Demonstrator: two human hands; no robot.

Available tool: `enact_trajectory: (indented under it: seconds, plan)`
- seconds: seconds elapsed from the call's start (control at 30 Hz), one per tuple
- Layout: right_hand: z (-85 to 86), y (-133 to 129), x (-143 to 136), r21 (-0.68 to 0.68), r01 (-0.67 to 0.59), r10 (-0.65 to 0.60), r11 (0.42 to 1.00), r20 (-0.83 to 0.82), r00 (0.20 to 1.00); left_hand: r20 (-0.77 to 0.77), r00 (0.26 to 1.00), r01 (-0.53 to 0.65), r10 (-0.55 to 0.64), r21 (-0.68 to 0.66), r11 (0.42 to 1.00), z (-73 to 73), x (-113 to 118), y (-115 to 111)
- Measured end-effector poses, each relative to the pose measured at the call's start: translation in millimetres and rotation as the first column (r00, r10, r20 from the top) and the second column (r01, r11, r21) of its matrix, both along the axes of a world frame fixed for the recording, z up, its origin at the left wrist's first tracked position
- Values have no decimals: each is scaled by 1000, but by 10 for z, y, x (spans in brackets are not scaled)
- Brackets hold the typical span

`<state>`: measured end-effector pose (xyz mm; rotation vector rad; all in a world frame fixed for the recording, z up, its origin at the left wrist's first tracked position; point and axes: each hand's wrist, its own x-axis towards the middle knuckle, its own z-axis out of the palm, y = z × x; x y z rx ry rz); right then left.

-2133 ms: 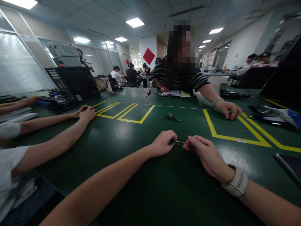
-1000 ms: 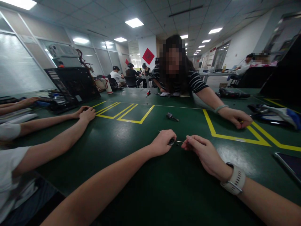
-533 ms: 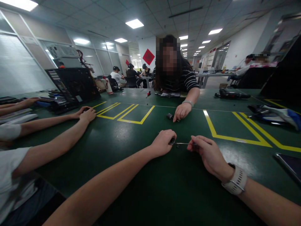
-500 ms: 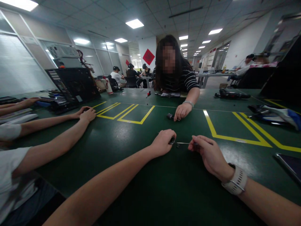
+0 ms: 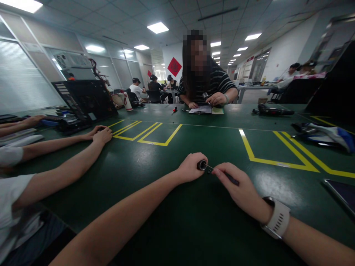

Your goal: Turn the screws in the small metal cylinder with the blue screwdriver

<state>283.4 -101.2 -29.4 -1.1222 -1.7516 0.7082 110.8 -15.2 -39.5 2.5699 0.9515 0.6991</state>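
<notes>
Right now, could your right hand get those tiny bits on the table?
Probably yes: the tiny bits lie close to the right hand, with nothing visibly blocking them, though it's already holding a thin tool.

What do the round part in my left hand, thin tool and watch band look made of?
Round part: probably metal, dark with a shiny rim. Thin tool: likely a slim, bright metal shaft; dark handle, perhaps plastic. Watch band: pale, matte and slotted, perhaps rubber.

I see my left hand [image 5: 190, 168] curled into a firm grip, its left forearm [image 5: 130, 208] stretched in from lower left. Opposite, close by, my right hand [image 5: 242, 189] pinches thumb against fingers, its right forearm [image 5: 313, 238] slanting toward lower right.
</notes>
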Motion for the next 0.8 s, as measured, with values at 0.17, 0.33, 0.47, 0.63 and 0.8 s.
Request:
enact_trajectory:
  seconds: [0.17, 0.33, 0.47, 0.63, 0.8]
  plan:
    - [-12, -14, -33, 50, 44, -46, 998, 40, 998, -25, 1000, 18, -18, -3, 1000, -25, 5, 17]
    - [27, 22, 37, -169, 124, -131, 978, -33, 991, -80, 996, 28, -29, -12, 1000, -31, 12, 16]
    - [23, 69, 64, -242, 94, -134, 966, -156, 979, -110, 993, 43, -42, 5, 999, -7, 8, -2]
    - [-1, 153, 97, -443, -90, -183, 892, -537, 824, -131, 988, 84, -83, 3, 996, 17, 10, -16]
    - [-15, 181, 113, -492, -154, -201, 857, -595, 779, -119, 984, 132, -130, 15, 991, 15, 11, -13]
